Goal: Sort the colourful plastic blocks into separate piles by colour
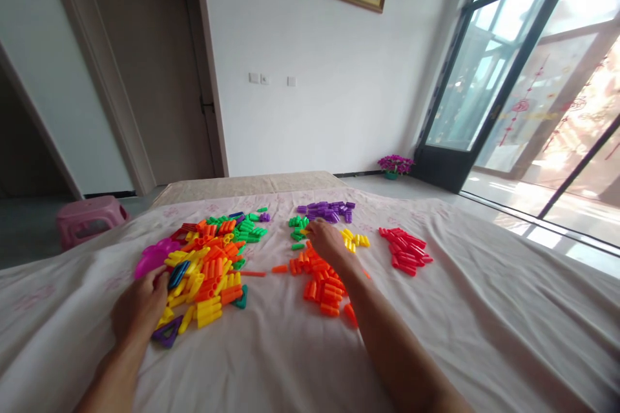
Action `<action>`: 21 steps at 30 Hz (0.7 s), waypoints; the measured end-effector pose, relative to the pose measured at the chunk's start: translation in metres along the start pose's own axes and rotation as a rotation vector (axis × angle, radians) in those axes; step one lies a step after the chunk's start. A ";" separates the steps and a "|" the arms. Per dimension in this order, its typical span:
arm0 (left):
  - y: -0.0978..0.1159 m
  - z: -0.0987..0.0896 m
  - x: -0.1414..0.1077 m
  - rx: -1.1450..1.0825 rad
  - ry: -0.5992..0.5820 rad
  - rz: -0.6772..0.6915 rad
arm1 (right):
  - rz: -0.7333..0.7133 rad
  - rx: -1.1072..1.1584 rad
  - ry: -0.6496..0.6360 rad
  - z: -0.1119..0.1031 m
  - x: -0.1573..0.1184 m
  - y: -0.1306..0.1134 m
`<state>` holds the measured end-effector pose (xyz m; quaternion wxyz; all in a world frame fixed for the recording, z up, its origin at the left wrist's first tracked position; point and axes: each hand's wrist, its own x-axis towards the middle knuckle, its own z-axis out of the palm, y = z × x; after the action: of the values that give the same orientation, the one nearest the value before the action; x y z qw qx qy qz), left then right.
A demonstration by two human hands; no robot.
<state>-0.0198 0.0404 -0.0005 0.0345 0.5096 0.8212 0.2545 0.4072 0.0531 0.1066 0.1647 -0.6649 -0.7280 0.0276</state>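
My left hand [141, 305] is at the near left edge of a mixed pile of plastic building pieces [213, 264], mostly yellow and orange tubes. Its thumb and fingers are closed on a dark blue plastic piece [179, 275]. Out over the sorted heaps, my right hand [328, 240] has its fingertips pinched at a yellow plastic tube [305, 231], beside the green pieces [298, 224]. Yellow pieces [357, 241] lie just right of that hand. Orange tubes [325, 285] are heaped under and beside the right forearm.
Purple pieces [329, 211] lie behind my right hand, red tubes [404, 250] farther right. A magenta plastic dish [152, 257] sits partly behind the mixed pile. A purple triangle [167, 332] lies near my left wrist. The table has a pale cloth [271, 361]; a pink stool [90, 216] stands left.
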 end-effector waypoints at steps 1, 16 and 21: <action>0.000 0.000 0.000 0.006 0.000 0.000 | 0.062 -0.026 0.020 -0.004 0.003 0.014; 0.009 -0.008 -0.006 -0.029 -0.015 -0.028 | 0.046 0.125 0.097 0.000 0.007 0.015; 0.009 -0.006 -0.007 -0.047 -0.016 -0.024 | -0.456 0.309 -0.070 0.040 -0.018 -0.063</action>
<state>-0.0110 0.0356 0.0080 0.0559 0.5008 0.8206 0.2694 0.3364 0.0355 0.0813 0.2409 -0.4494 -0.8513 0.1236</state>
